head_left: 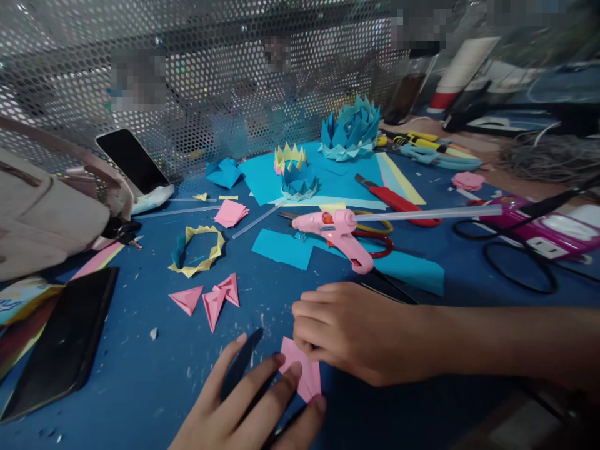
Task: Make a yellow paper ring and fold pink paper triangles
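Observation:
A small pink paper piece (304,374) with fold lines lies on the blue tabletop, low in the view. My left hand (255,400) rests with fingers spread, several fingertips on the paper's left and lower edges. From the right comes my right hand (349,334), its fingers curled closed on the paper's upper right edge; the fingertips are partly hidden. Pink folded paper triangles (213,306) lie left of my hands. Above them is a ring of yellow and blue folded pieces (199,251). A pink glue gun (335,232) lies just beyond my right hand.
Blue paper strips (284,249) and scissors handles (382,245) surround the glue gun. Farther back are a red cutter (405,206), a blue paper flower (351,131) and pliers (434,153). A black phone (63,344) lies left. A power strip (539,231) with cables sits right.

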Demonstrator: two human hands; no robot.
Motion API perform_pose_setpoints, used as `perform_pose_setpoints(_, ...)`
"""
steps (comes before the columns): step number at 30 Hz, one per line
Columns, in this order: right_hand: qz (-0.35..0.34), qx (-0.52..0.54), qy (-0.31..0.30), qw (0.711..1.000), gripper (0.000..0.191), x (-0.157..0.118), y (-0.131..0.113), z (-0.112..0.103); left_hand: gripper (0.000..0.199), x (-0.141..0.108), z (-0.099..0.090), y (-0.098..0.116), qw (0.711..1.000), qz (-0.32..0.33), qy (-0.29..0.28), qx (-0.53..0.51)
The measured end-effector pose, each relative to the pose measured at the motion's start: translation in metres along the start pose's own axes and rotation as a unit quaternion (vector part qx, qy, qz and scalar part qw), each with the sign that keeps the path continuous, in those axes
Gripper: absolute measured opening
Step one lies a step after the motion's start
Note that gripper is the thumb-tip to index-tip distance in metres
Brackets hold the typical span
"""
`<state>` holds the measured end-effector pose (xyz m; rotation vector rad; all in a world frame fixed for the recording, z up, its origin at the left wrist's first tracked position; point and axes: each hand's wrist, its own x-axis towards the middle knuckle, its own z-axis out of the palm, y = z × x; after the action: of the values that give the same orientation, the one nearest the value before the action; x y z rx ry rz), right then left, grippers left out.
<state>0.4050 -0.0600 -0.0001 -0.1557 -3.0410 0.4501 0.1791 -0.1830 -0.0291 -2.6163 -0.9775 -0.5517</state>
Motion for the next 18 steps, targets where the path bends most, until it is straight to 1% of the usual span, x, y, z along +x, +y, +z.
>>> perform_pose_setpoints(1, 0.001, 0.002, 0.001, 1.000, 0.017, 0.000, 0.000, 0.000, 0.033, 0.000, 0.000, 0.000, 0.998, 0.046, -0.035, 0.010)
perform_pose_setpoints(2, 0.002, 0.005, 0.002, 1.000, 0.017, 0.000, 0.000, 0.000, 0.033, 0.000, 0.001, 0.000, 0.999, 0.038, -0.029, 0.011)
perform_pose_setpoints(3, 0.004, 0.009, 0.004, 1.000, 0.018, 0.000, 0.001, 0.000, 0.033, 0.000, 0.000, -0.001, 0.998, 0.049, -0.040, 0.016)
perform_pose_setpoints(6, 0.001, 0.034, 0.021, 0.999, 0.018, -0.003, 0.005, 0.000, 0.034, 0.000, 0.000, -0.002, 0.998, 0.043, -0.040, 0.017)
perform_pose_setpoints(8, -0.032, 0.035, 0.053, 0.997, 0.020, -0.006, 0.010, -0.002, 0.033, -0.001, 0.000, -0.002, 0.998, 0.045, -0.043, 0.016)
perform_pose_setpoints(9, -0.062, 0.024, 0.075, 0.995, 0.022, -0.008, 0.012, -0.003, 0.033, -0.001, 0.001, -0.001, 0.998, 0.043, -0.040, 0.014)
perform_pose_setpoints(11, -0.123, 0.003, 0.104, 0.987, 0.022, -0.012, 0.015, -0.005, 0.033, -0.002, 0.004, 0.003, 0.999, 0.019, -0.027, 0.005)
perform_pose_setpoints(13, -0.160, 0.004, 0.101, 0.982, 0.020, -0.014, 0.017, -0.006, 0.032, -0.003, 0.007, 0.008, 1.000, -0.021, -0.003, -0.010)
perform_pose_setpoints(15, -0.165, 0.014, 0.083, 0.983, 0.021, -0.016, 0.018, -0.005, 0.032, -0.002, 0.011, 0.012, 0.999, -0.045, 0.011, -0.019)
perform_pose_setpoints(18, -0.143, 0.029, 0.067, 0.987, 0.025, -0.017, 0.019, -0.003, 0.036, 0.000, 0.015, 0.015, 0.998, -0.056, 0.022, -0.024)
